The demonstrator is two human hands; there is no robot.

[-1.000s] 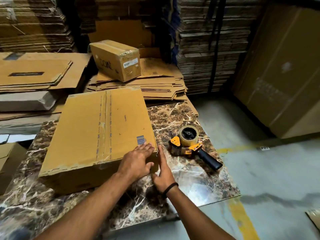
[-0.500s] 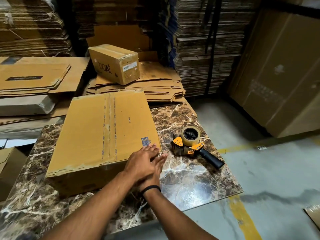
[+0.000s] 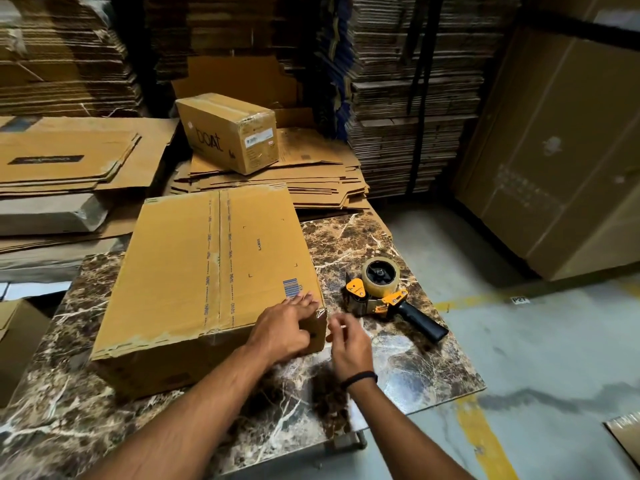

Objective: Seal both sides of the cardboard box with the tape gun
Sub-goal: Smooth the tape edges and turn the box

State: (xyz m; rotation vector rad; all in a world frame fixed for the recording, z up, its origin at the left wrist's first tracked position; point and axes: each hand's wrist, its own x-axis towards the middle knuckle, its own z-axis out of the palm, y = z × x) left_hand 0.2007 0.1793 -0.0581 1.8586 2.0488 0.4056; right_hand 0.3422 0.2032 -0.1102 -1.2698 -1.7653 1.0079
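Box (image 3: 194, 271) lies flat on the marble table (image 3: 381, 237), taped seam facing up. Left hand (image 3: 284, 327) rests on the box's near right corner, fingers flat, released. Right hand (image 3: 349, 344) is just right of that corner, fingers blurred; cannot tell its grip. Tape gun (image 3: 381, 296) lies right of the box, apart from both hands.

Dim, warm light; the polished brown marble tabletop (image 3: 398, 362) shows a pale glare patch. The right hand (image 3: 348, 344) is motion-blurred, and wide-angle distortion bends the frame edges.

Right hand (image 3: 348, 344) blurred, its grip unreadable
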